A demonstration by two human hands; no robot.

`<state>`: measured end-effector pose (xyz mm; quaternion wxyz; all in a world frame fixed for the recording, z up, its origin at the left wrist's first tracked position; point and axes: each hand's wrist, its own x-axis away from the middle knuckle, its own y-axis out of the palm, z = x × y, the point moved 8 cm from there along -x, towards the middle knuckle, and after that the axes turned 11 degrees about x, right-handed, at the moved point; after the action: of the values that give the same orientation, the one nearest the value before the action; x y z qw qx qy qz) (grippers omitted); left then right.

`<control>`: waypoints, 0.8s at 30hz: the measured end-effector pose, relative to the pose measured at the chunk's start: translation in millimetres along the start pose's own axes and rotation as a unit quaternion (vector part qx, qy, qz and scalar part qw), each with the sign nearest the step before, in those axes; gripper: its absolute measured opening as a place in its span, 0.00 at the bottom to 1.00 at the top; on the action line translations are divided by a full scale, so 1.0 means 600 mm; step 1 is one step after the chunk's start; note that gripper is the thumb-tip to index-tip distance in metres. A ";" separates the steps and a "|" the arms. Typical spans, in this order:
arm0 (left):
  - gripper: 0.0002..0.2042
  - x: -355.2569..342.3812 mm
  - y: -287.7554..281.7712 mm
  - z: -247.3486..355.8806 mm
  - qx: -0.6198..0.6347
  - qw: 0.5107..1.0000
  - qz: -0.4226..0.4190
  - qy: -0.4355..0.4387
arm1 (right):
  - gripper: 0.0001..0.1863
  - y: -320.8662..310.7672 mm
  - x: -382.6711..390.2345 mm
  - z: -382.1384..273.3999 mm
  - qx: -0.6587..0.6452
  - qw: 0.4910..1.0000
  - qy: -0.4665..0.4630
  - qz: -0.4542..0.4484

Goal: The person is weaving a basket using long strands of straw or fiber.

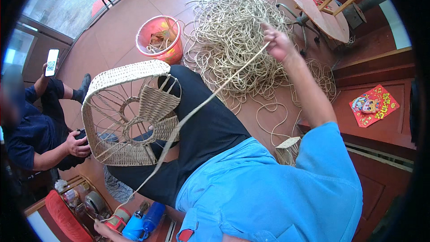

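Note:
My right hand [277, 42] is raised at upper right, closed on a pale straw cord [217, 90]. The cord stretches diagonally across me to my left hand [104, 227] at the lower left edge, whose fingers pinch it, partly out of view. A woven straw frame [95, 123] rests on my dark-trousered legs, with open wire spokes, a braided inner ring and some filled woven panels. The cord passes over its lower right side.
Beyond lie a large tangled cord heap [233, 31], a red bucket [168, 54] and a round wooden board [302, 0]. Another person [33, 125] sits left, holding a phone [51, 62]. Blue bottles [152, 217] and a wooden rack [67, 217] stand lower left.

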<state>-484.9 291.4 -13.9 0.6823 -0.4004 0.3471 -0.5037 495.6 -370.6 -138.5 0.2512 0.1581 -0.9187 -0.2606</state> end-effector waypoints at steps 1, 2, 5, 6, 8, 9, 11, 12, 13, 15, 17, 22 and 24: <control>0.29 -0.017 0.005 0.013 -0.012 0.995 -0.011 0.099 | 0.22 0.085 0.026 0.060 -0.046 0.993 0.080 -0.073; 0.27 0.009 0.064 0.102 0.005 0.973 -0.038 0.227 | 0.21 0.146 0.084 0.089 -0.001 0.992 0.085 -0.095; 0.22 0.306 0.165 0.475 0.304 0.887 -0.213 0.273 | 0.19 0.268 0.207 0.183 0.017 0.961 0.080 -0.263; 0.24 0.412 0.167 0.551 0.320 0.859 -0.270 0.294 | 0.19 0.314 0.230 0.224 0.001 0.950 0.105 -0.295; 0.31 0.613 0.197 0.651 0.437 0.734 -0.441 0.274 | 0.18 0.383 0.278 0.287 -0.036 0.930 0.154 -0.331; 0.31 0.685 0.216 0.680 0.440 0.705 -0.491 0.262 | 0.18 0.404 0.300 0.304 -0.056 0.925 0.177 -0.333; 0.31 0.795 0.252 0.702 0.415 0.663 -0.590 0.200 | 0.18 0.437 0.330 0.316 -0.084 0.912 0.187 -0.356; 0.29 0.823 0.268 0.700 0.385 0.649 -0.632 0.176 | 0.18 0.436 0.327 0.319 -0.081 0.916 0.188 -0.346; 0.28 0.841 0.281 0.692 0.353 0.634 -0.672 0.150 | 0.17 0.434 0.323 0.322 -0.077 0.919 0.190 -0.336; 0.19 0.822 0.289 0.667 0.304 0.662 -0.658 0.189 | 0.17 0.413 0.301 0.312 -0.068 0.931 0.182 -0.311; 0.12 0.751 0.275 0.658 0.341 0.701 -0.551 0.297 | 0.15 0.365 0.255 0.288 -0.073 0.946 0.148 -0.277; 0.11 0.455 0.214 0.516 0.378 0.833 -0.353 0.194 | 0.15 0.184 0.084 0.226 -0.054 0.990 0.099 -0.080; 0.11 0.322 0.185 0.424 0.401 0.867 -0.244 0.170 | 0.16 0.144 0.039 0.199 -0.039 0.994 0.102 -0.007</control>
<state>-168.0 174.0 -15.5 0.5699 -0.0729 0.1171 -0.8101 397.8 -262.4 -169.5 0.3473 0.1803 -0.8766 -0.2802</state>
